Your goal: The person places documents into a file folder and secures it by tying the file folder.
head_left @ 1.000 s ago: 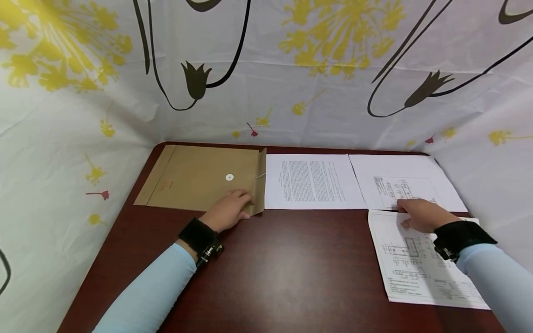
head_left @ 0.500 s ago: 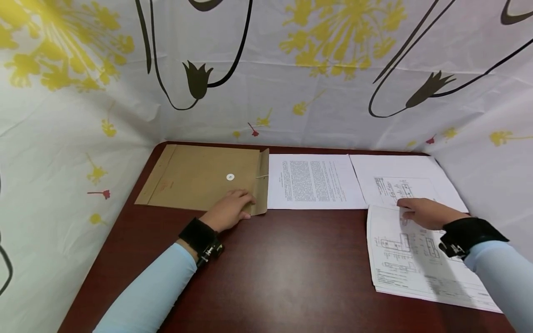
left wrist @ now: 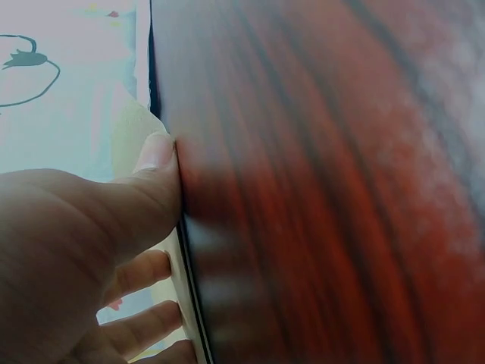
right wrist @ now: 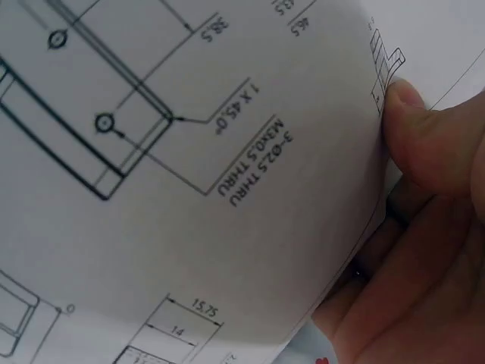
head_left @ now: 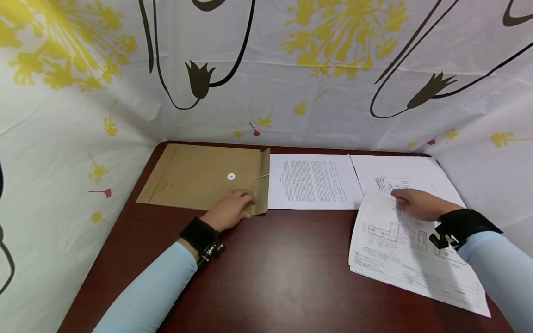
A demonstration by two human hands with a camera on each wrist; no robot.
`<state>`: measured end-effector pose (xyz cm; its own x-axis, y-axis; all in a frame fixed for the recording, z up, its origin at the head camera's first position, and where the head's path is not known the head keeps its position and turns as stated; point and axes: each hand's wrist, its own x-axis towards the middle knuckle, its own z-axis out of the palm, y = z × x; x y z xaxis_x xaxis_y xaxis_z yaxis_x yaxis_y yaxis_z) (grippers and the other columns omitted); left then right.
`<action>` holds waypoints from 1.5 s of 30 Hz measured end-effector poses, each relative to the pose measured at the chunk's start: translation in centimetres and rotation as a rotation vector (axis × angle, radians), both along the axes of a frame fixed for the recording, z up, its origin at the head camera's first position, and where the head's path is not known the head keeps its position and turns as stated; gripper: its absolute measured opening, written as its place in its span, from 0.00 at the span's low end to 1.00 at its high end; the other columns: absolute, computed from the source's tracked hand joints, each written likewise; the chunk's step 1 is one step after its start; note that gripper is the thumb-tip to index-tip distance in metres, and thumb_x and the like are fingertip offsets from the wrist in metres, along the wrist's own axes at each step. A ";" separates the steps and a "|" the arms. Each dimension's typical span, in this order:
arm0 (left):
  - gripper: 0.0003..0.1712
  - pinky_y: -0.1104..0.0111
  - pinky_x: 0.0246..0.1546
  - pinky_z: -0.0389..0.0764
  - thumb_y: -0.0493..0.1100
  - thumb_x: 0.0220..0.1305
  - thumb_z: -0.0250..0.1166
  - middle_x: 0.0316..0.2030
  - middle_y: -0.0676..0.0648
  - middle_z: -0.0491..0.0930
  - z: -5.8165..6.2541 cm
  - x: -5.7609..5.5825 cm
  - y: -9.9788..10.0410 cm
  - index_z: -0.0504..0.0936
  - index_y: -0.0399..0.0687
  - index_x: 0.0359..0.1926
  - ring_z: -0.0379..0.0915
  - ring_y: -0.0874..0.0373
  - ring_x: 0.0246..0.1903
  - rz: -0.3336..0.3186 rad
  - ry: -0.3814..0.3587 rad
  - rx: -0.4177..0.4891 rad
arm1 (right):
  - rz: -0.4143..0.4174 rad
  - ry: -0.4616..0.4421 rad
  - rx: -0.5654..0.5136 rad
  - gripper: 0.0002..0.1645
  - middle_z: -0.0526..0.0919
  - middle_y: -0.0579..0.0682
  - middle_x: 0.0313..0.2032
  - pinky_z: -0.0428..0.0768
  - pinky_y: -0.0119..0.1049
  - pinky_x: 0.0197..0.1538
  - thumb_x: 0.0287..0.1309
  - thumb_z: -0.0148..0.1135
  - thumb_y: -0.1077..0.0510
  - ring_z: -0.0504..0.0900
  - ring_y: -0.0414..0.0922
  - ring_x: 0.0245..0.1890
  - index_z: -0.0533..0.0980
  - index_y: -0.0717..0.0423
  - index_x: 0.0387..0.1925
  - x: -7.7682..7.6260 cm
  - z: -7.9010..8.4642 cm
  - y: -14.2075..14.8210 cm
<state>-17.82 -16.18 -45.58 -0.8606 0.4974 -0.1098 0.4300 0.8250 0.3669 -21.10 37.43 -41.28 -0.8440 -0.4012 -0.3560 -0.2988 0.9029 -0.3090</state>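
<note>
My left hand (head_left: 226, 210) rests on the lower right part of a brown paper envelope (head_left: 195, 173), which has a white round button and a string at its flap. In the left wrist view, the thumb (left wrist: 155, 163) lies along the envelope's edge and the fingers spread over its face. On the right, my right hand (head_left: 422, 204) pinches the top edge of several sheets with technical drawings (head_left: 387, 259), tilted across the table. The right wrist view has the thumb (right wrist: 409, 106) on the printed side and the fingers behind the paper.
A page of printed text (head_left: 314, 180) lies flat beside the envelope. Right of it is another drawing sheet (head_left: 412, 166), partly covered by the right hand and the held sheets. The dark wooden table (head_left: 283, 273) backs onto a patterned white curtain (head_left: 275, 83).
The right hand has drawn the drawing sheets left and upward, so they now overlap the lower edges of the flat pages. The left hand stays in place on the envelope.
</note>
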 end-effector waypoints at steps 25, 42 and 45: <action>0.11 0.61 0.61 0.74 0.50 0.72 0.61 0.52 0.51 0.81 1.1 2.3 4.9 0.85 0.54 0.49 0.73 0.54 0.58 -0.125 0.207 0.145 | -0.223 -0.185 -0.337 0.23 0.77 0.61 0.47 0.71 0.45 0.53 0.79 0.44 0.54 0.75 0.50 0.47 0.63 0.70 0.61 -3.0 0.9 -4.5; 0.35 0.69 0.55 0.76 0.69 0.74 0.44 0.54 0.58 0.80 1.4 4.0 9.7 0.74 0.52 0.66 0.75 0.68 0.54 -0.174 -0.247 0.387 | -0.427 -0.282 -0.778 0.32 0.75 0.44 0.52 0.78 0.32 0.49 0.79 0.39 0.47 0.79 0.36 0.47 0.53 0.65 0.71 -1.8 0.9 -7.4; 0.35 0.71 0.52 0.78 0.69 0.74 0.45 0.50 0.58 0.81 1.5 4.3 10.2 0.73 0.53 0.66 0.76 0.69 0.50 -0.166 -0.298 0.422 | -0.465 -0.300 -0.830 0.33 0.73 0.43 0.53 0.77 0.32 0.50 0.79 0.40 0.45 0.78 0.36 0.48 0.53 0.63 0.71 -1.5 0.9 -8.3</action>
